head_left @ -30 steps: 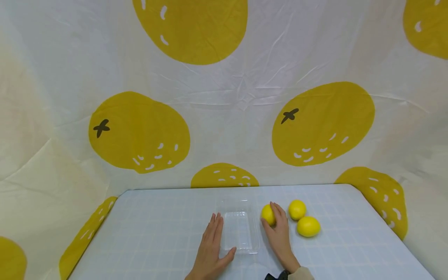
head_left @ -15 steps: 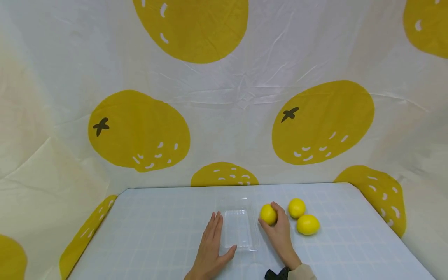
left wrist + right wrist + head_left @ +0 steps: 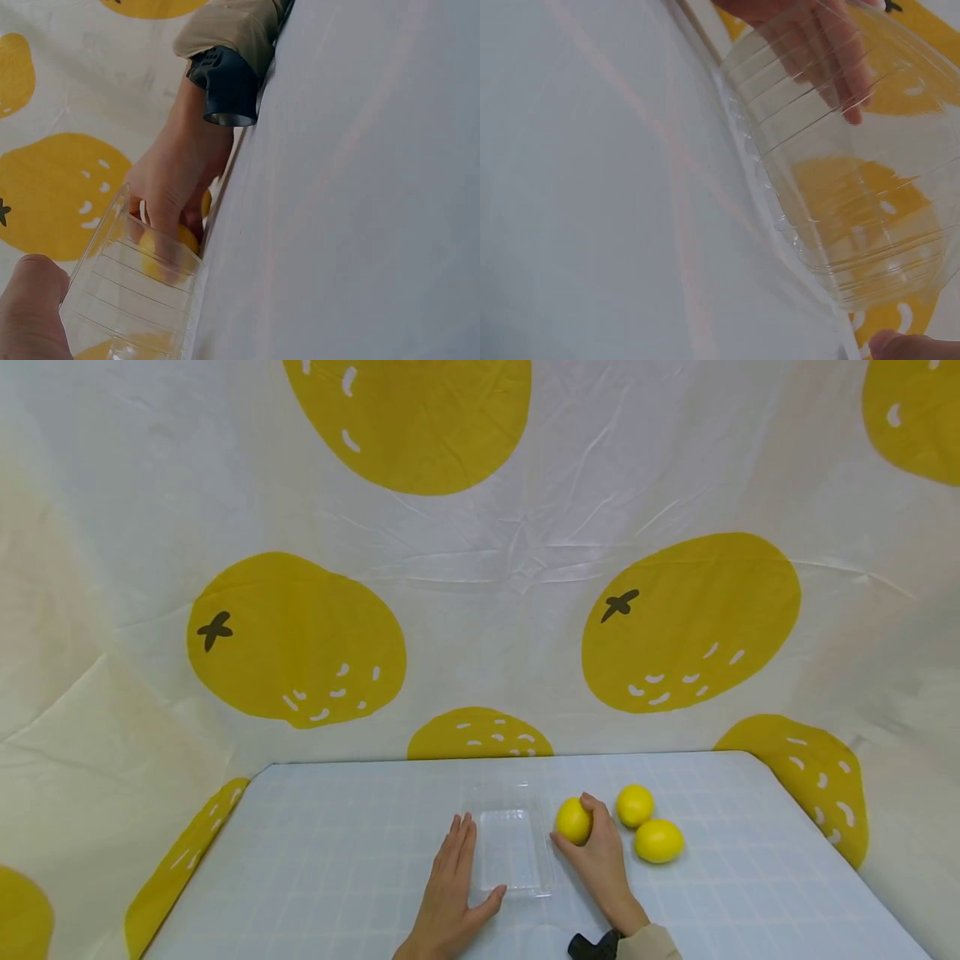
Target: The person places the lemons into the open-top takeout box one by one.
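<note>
My right hand (image 3: 600, 860) grips a yellow lemon (image 3: 572, 821) between thumb and fingers, just right of a clear plastic container (image 3: 512, 853). Along that container's left side lies my left hand (image 3: 448, 885), fingers straight and together, thumb spread across the near left corner. In the left wrist view, the lemon (image 3: 159, 251) shows through the container's ribbed wall (image 3: 135, 281), partly covered by the right hand (image 3: 176, 165). The right wrist view shows the container (image 3: 840, 180) close up, with left fingers (image 3: 847, 67) behind its wall.
Two more lemons sit close together right of my right hand, one farther back (image 3: 635, 806) and one nearer (image 3: 660, 841). A pale checked cloth (image 3: 322, 852) covers the table. Behind it hangs a white curtain (image 3: 495, 635) printed with large yellow fruits.
The right thumb has moved left around the near side of the lemon, and more of the lemon shows. It has shifted slightly left. The left hand and container stay in place.
</note>
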`<state>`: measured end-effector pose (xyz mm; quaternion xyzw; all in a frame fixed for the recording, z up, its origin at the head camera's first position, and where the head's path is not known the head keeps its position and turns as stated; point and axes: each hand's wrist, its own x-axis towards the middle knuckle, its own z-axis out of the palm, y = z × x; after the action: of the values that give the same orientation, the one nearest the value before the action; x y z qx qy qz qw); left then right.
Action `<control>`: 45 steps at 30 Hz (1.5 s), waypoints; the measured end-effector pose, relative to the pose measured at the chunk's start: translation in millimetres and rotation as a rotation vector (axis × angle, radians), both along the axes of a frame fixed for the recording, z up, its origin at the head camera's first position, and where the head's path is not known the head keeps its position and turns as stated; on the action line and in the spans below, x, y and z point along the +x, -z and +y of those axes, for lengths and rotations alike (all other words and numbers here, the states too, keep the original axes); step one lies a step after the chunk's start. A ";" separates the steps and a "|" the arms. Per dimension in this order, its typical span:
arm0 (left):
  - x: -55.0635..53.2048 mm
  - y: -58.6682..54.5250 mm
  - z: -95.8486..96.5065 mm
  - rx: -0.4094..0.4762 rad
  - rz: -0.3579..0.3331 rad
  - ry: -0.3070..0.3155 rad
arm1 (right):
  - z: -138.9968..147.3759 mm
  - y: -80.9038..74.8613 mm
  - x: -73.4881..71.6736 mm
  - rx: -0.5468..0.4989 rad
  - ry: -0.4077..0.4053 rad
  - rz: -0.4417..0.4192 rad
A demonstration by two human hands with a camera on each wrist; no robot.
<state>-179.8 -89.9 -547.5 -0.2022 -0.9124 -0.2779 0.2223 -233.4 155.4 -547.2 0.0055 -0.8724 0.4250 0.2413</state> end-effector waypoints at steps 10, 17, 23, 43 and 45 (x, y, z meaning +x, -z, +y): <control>0.7 -0.6 0.2 -0.002 -0.031 -0.008 | -0.3 1.1 1.0 0.019 0.010 0.041; 0.2 0.1 -0.4 0.009 -0.007 0.006 | -3.0 -0.5 1.9 -0.057 0.087 0.080; 0.2 1.0 -1.1 0.000 0.006 0.005 | -4.0 -7.1 1.0 -0.175 0.109 0.122; -0.3 1.2 0.7 -0.018 -0.014 -0.013 | -29.5 -86.6 -1.6 -0.295 -0.061 0.023; -0.1 1.1 0.6 -0.023 -0.019 -0.017 | -36.4 -89.0 -3.5 -0.295 -0.087 0.025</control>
<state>-180.0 -89.3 -548.6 -0.1942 -0.9194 -0.2671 0.2136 -236.9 119.0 -458.2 0.0131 -0.7963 0.5586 0.2315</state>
